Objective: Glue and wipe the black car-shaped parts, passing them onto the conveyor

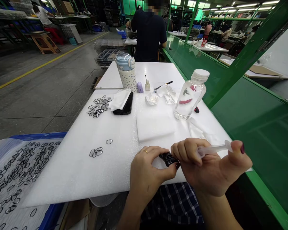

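Note:
My left hand (150, 169) pinches a shiny black bundle (168, 158), perhaps stacked rings, between thumb and fingers over the foam-covered table. Close against it, my right hand (210, 169) wraps its fingers round a translucent plastic syringe (214, 149). The right thumb rests on the plunger's end. The syringe's tip is hidden by the fingers, so whether it touches the black bundle cannot be seen. A few loose thin black rings (96, 152) lie on the white foam sheet (81, 172) left of my hands, with a single ring (109, 141) just beyond them.
More black rings (99, 105) lie farther back beside a phone (127, 105) under a tissue. A polka-dot tumbler (127, 75), a small glass vial (147, 85) and a clear bottle (190, 95) stand behind. A blue tray (55, 214) of rings sits lower left; a green partition (254, 121) borders the right.

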Action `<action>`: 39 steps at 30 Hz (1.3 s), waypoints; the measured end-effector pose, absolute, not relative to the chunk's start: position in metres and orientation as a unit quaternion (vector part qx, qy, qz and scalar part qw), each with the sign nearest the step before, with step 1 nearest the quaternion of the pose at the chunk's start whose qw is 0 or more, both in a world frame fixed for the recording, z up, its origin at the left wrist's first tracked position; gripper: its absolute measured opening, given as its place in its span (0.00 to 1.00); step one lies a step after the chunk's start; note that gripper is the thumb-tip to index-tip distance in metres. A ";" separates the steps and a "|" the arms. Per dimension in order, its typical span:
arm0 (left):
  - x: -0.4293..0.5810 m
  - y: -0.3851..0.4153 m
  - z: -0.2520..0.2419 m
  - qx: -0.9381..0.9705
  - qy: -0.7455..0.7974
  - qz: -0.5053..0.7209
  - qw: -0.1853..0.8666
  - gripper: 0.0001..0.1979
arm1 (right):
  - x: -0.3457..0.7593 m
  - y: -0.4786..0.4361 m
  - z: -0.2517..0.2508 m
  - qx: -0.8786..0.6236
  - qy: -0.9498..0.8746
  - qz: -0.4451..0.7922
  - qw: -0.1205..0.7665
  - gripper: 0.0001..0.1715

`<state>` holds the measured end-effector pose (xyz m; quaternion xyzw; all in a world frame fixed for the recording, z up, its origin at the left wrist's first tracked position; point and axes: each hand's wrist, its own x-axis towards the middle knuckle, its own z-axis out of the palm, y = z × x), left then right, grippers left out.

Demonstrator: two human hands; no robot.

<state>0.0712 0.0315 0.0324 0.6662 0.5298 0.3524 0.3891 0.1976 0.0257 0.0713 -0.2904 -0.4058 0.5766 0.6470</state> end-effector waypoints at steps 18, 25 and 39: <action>0.060 0.029 0.020 0.743 0.493 0.315 0.325 0.20 | 0.181 0.117 0.086 -0.340 -0.462 0.474 0.668 0.33; 0.051 0.028 0.012 0.800 0.462 0.292 0.248 0.24 | 0.245 0.097 0.060 -0.541 -0.571 0.261 0.560 0.21; 0.054 0.023 0.016 0.798 0.487 0.270 0.231 0.24 | 0.328 0.083 0.024 -0.685 -0.492 0.217 0.492 0.14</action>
